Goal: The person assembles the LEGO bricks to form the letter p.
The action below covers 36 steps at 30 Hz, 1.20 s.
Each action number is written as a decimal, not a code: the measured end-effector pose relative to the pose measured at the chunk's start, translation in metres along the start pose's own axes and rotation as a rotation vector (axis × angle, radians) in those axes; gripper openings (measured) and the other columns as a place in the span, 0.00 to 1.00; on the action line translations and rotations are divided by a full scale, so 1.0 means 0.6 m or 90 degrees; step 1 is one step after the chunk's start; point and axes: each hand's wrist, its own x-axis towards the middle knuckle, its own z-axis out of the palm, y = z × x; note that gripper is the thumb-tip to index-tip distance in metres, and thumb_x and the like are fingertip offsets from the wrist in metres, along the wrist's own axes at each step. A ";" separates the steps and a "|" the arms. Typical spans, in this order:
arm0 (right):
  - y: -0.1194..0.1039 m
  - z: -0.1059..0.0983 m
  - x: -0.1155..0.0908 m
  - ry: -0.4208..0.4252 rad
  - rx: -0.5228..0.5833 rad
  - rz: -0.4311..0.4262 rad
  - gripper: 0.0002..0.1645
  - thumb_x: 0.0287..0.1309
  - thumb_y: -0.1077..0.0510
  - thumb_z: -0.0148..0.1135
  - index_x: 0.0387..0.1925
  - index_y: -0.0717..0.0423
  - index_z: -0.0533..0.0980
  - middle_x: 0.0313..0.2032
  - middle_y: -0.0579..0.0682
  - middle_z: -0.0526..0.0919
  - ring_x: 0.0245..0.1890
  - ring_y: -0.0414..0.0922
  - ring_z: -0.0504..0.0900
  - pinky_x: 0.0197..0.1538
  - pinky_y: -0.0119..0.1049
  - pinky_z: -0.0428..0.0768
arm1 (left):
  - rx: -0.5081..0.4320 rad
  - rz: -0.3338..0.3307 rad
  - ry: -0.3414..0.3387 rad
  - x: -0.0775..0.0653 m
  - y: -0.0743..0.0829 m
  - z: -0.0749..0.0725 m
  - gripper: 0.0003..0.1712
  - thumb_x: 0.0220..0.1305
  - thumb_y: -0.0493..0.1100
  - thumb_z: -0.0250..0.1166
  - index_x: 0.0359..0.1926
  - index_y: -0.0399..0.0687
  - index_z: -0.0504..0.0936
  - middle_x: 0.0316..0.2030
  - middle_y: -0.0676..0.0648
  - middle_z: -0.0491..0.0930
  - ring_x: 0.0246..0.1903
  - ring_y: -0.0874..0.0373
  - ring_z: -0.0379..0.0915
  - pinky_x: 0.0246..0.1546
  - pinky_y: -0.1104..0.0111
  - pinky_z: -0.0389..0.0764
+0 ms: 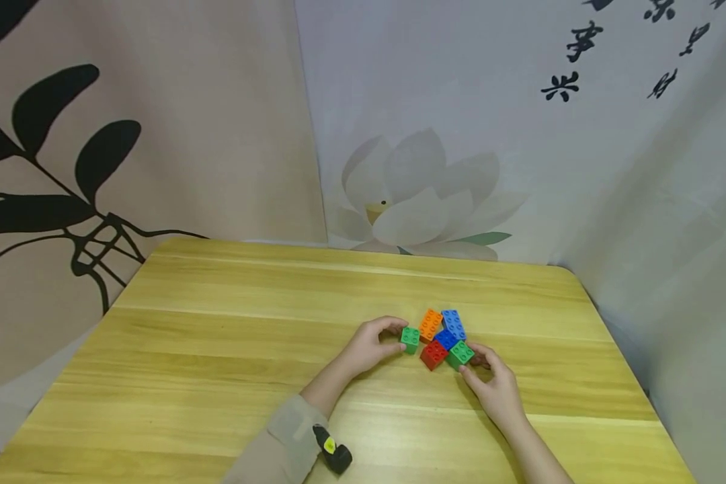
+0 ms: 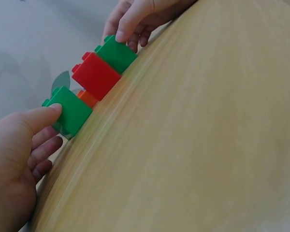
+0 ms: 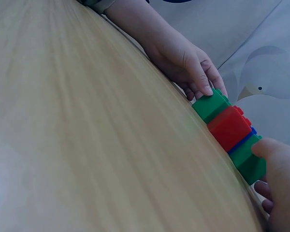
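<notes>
My left hand (image 1: 368,347) pinches a green building block (image 1: 409,340) between thumb and fingers at the left of a small cluster. On the other side my right hand (image 1: 496,388) grips a second green block (image 1: 461,354), its thumb on the near side. Between them lie a red block (image 1: 433,355) and a dark blue block (image 1: 445,339). Behind these are an orange block (image 1: 431,325) and a longer blue block (image 1: 454,324). In the left wrist view, the left thumb presses the near face of its green block (image 2: 73,113), and the red block (image 2: 96,76) stands beside the other green one.
The wooden table (image 1: 218,376) extends around the blocks, its far edge against a curtain (image 1: 230,121) printed with leaves, a lotus and characters. A black strap with a yellow mark (image 1: 329,445) is on the left sleeve.
</notes>
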 end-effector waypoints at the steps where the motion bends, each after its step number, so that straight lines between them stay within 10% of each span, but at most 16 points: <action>1: 0.000 0.000 -0.001 0.002 0.001 -0.001 0.26 0.51 0.66 0.70 0.54 0.59 0.75 0.39 0.50 0.82 0.41 0.47 0.78 0.45 0.25 0.74 | -0.001 -0.002 0.001 -0.001 0.000 0.000 0.22 0.58 0.38 0.70 0.55 0.44 0.79 0.44 0.56 0.80 0.46 0.58 0.74 0.55 0.62 0.72; 25: -0.028 -0.009 -0.005 0.080 0.025 -0.026 0.26 0.46 0.77 0.65 0.51 0.67 0.76 0.38 0.58 0.81 0.39 0.55 0.76 0.43 0.34 0.76 | -0.044 -0.014 0.041 -0.021 0.003 -0.012 0.22 0.56 0.39 0.72 0.52 0.45 0.79 0.44 0.53 0.81 0.47 0.55 0.74 0.54 0.55 0.72; 36: -0.014 -0.014 -0.005 0.094 0.097 -0.039 0.28 0.44 0.80 0.63 0.50 0.64 0.76 0.38 0.55 0.81 0.40 0.38 0.75 0.46 0.28 0.74 | -0.028 -0.018 0.026 -0.039 0.011 -0.016 0.23 0.54 0.39 0.73 0.52 0.48 0.79 0.43 0.57 0.80 0.48 0.58 0.73 0.56 0.58 0.71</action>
